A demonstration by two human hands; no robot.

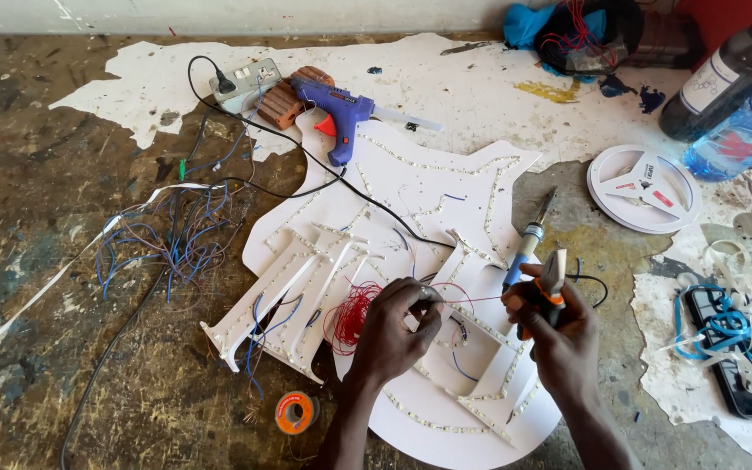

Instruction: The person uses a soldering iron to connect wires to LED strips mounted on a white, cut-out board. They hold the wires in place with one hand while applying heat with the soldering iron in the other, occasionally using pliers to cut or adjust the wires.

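Note:
A white cut-out sign board (433,187) with thin LED strips glued along its raised letters lies on the workbench. My left hand (396,326) pinches a thin red wire (473,300) that runs from a tangled red coil (350,318). My right hand (550,326) grips orange-handled pliers (553,277) at the wire's other end. A blue-handled soldering iron (528,242) rests on the board just behind my right hand.
A blue glue gun (341,113) lies beside a brick (285,100) and a power socket (245,80). Loose blue wires (171,239) spread at left. An orange solder spool (296,412) sits near the front. A white reel (644,187), bottles (728,96) and a phone (737,365) occupy the right.

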